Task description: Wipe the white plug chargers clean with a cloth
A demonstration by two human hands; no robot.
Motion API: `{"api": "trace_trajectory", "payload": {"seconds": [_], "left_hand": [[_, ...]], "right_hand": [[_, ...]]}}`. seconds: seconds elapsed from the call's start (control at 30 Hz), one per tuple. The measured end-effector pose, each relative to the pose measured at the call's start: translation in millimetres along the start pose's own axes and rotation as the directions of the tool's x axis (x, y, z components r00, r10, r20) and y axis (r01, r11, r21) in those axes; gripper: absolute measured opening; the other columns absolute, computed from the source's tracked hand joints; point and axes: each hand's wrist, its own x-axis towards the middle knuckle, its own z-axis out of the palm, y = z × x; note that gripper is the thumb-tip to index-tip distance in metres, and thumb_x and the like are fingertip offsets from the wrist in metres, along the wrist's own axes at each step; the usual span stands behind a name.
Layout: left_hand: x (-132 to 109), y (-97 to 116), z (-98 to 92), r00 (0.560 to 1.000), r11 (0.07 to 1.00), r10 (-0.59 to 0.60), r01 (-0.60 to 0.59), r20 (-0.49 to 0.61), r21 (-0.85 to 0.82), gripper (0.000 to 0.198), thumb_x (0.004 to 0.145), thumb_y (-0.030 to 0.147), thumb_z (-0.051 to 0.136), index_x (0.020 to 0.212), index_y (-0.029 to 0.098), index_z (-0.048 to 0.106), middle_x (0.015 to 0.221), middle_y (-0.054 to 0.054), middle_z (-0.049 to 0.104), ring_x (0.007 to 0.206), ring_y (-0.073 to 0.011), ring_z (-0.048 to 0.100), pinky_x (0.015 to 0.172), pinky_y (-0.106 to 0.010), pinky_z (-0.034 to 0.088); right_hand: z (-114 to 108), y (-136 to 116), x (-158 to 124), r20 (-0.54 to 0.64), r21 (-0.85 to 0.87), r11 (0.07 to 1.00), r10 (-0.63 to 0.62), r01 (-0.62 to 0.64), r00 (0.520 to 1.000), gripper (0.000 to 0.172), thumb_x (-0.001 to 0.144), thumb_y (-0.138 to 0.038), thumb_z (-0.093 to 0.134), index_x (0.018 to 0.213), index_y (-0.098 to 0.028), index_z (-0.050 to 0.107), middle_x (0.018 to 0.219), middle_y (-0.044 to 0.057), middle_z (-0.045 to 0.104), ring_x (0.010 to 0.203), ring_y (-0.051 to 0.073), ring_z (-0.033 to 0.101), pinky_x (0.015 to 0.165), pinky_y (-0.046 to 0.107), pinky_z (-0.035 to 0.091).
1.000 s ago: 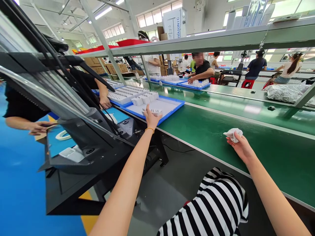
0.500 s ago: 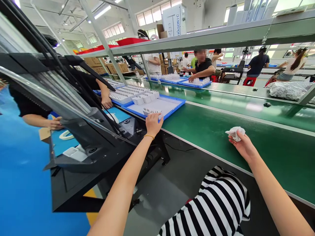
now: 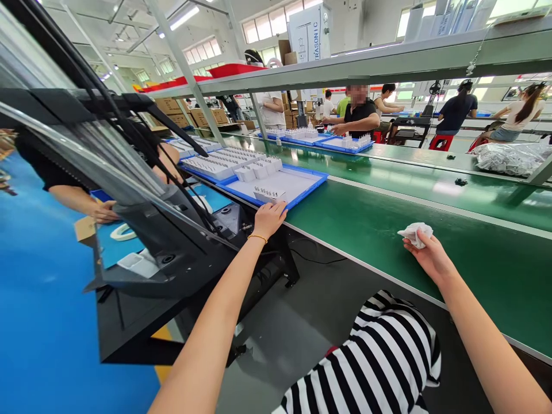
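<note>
My left hand is at the near edge of a blue tray, its fingers curled over the rim; the fingertips are partly hidden. Just beyond them, inside the tray, lies a white block with a row of small upright metal pins. More white blocks stand at the tray's far side. Over the green conveyor belt, my right hand pinches a crumpled white cloth or tissue between thumb and fingers.
A black machine frame with hoses rises at my left. Behind it a co-worker's hand rests near a blue mat. A shelf spans overhead. Across the belt a person works at other blue trays; plastic bags lie right.
My left hand has drawn back slightly from the pinned block to the tray rim, uncovering more of the block. My right hand still holds the crumpled white piece. The view has shifted slightly.
</note>
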Motion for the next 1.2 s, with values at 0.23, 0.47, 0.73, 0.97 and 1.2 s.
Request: {"api": "trace_trajectory", "payload": {"seconds": [0.23,0.47,0.73,0.97,1.2], "left_hand": [[5,-3,-2.2,1.0,0.999,-0.029,0.029,0.006,0.016,0.043,0.093,0.044,0.041,0.118,0.023,0.068,0.116,-0.013,0.071,0.113,-0.0337,0.055,0.108,-0.05,0.031],[3,-14,2.7,0.996,0.992,-0.089,0.09,-0.014,0.085,0.053,0.091,0.053,0.042,0.13,0.022,0.061,0.108,-0.017,0.072,0.117,-0.0357,0.05,0.107,-0.053,0.029],[16,-31,-2.0,0.931,0.93,-0.365,0.365,0.0,-0.046,0.045,0.091,0.046,0.044,0.125,0.025,0.064,0.117,-0.014,0.068,0.123,-0.0322,0.049,0.11,-0.051,0.029],[27,-47,-1.8,0.881,0.875,-0.472,0.472,0.023,-0.103,0.041,0.09,0.044,0.045,0.12,0.027,0.066,0.123,-0.013,0.067,0.137,-0.0339,0.039,0.112,-0.059,0.026],[40,-48,3.0,0.825,0.816,-0.565,0.563,0.025,-0.132,0.049,0.086,0.046,0.051,0.126,0.019,0.06,0.132,-0.02,0.061,0.149,-0.0378,0.017,0.114,-0.07,0.008]], "right_hand": [[0,1,-1,0.002,-0.011,1.0,-0.006,0.006,1.0,0.041,0.063,-0.055,0.083,0.09,-0.028,0.07,0.091,0.0,0.073,0.078,0.016,0.067,0.07,0.028,0.057],[3,0,-3,0.01,-0.006,1.0,0.0,0.0,1.0,0.041,0.062,-0.055,0.084,0.089,-0.028,0.07,0.088,-0.001,0.072,0.076,0.015,0.066,0.07,0.026,0.056],[3,1,-3,0.016,-0.015,1.0,-0.004,0.004,1.0,0.04,0.063,-0.055,0.083,0.089,-0.028,0.07,0.089,0.0,0.072,0.076,0.015,0.066,0.071,0.027,0.055],[2,1,-3,0.02,-0.037,0.999,-0.019,0.02,1.0,0.042,0.064,-0.056,0.082,0.091,-0.028,0.068,0.09,0.0,0.072,0.078,0.016,0.066,0.072,0.029,0.055],[4,-3,-4,0.008,-0.035,0.999,-0.008,0.008,1.0,0.044,0.06,-0.057,0.085,0.089,-0.028,0.069,0.087,-0.001,0.072,0.075,0.015,0.066,0.07,0.028,0.056]]}}
